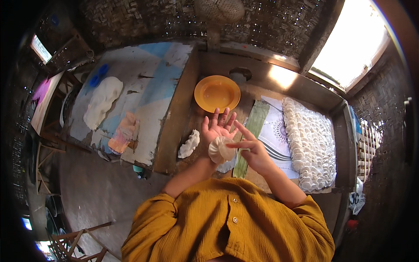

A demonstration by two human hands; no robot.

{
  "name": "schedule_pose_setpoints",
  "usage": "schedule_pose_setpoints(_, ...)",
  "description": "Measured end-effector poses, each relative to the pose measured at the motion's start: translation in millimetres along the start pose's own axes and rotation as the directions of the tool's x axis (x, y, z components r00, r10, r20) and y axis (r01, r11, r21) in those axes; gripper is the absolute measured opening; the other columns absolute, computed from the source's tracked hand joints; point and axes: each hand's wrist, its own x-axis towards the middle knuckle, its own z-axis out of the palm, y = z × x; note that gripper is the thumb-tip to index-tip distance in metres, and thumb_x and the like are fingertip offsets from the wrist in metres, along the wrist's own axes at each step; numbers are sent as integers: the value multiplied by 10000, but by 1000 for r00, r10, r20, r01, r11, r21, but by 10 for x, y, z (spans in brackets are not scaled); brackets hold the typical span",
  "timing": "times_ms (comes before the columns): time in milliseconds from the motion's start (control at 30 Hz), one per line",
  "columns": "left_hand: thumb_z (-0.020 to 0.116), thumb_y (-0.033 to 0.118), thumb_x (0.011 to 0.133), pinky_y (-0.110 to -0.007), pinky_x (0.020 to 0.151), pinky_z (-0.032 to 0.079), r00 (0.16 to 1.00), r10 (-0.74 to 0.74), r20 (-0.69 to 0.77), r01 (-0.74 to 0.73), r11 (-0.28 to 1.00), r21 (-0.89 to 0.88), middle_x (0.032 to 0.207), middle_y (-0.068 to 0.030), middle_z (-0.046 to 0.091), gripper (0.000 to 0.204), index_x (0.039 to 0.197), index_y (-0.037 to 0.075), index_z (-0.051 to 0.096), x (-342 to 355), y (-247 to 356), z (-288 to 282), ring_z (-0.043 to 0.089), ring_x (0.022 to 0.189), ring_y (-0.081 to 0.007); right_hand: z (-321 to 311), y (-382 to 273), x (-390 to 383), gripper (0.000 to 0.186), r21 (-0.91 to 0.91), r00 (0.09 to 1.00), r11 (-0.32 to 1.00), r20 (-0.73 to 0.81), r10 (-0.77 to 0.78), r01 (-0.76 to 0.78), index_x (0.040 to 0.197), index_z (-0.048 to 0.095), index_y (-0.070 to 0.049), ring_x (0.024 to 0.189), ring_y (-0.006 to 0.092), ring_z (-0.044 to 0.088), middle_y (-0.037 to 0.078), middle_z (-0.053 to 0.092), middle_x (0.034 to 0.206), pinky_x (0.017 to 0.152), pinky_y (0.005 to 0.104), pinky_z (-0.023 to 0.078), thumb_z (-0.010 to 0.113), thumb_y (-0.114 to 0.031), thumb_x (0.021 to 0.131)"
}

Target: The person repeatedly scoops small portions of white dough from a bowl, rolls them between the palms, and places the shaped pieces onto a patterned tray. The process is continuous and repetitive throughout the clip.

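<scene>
So the left hand [217, 126] is wide open, palm up, fingers spread and pointing away from the body, and there's a pleated white dumpling [221, 149] sitting at the heel of that palm, right over the wooden table [183, 105]. The right hand [252, 153] comes in from the side with its index finger stretched out flat across toward the dumpling, the tip just about touching its top edge; the other fingers are curled in loosely and it isn't actually gripping anything. Just left of the hands there's a lump of white dough [189, 144] lying on the table. Farther back sits a round orange plate [217, 93]. To the right, a patterned white cloth [275, 135] with a green strip [251, 135] along its near edge holds a big packed batch of finished dumplings [310, 144], rows and rows of them. Off to the left, on a separate painted board [148, 87], there's a long slab of white dough [102, 101] and a crumpled orange plastic bag [123, 132]. Person's wearing a mustard yellow shirt [227, 222].
</scene>
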Motion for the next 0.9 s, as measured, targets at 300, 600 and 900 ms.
schedule_pose_setpoints(300,383,353,906,-339,877,432,888,253,384,-375,882,286,1011,-172,609,453,1228,44,464,-16,-22,168,557,598,-167,283,358,-65,625,907,878,85,369,306,-411,1364,272,-76,1055,193,520,99,456,1231,884,355,439,577,-52,820)
schedule_pose_setpoints(600,305,416,919,-480,979,296,355,-150,923,-901,-316,296,1105,-139,567,459,1099,54,522,-51,166,99,545,1010,-278,115,431,-180,597,550,900,819,-257,353,-164,1265,392,-65,918,147,556,91,545,1010,785,279,462,603,27,713)
schedule_pose_setpoints(900,313,329,890,-502,1024,291,611,88,787,-747,-267,609,933,-110,546,409,1072,12,496,-510,584,-320,497,1058,-282,-989,1459,-1363,570,-431,761,665,-552,341,-610,1274,420,-133,937,321,571,159,570,1060,795,394,467,572,-33,734)
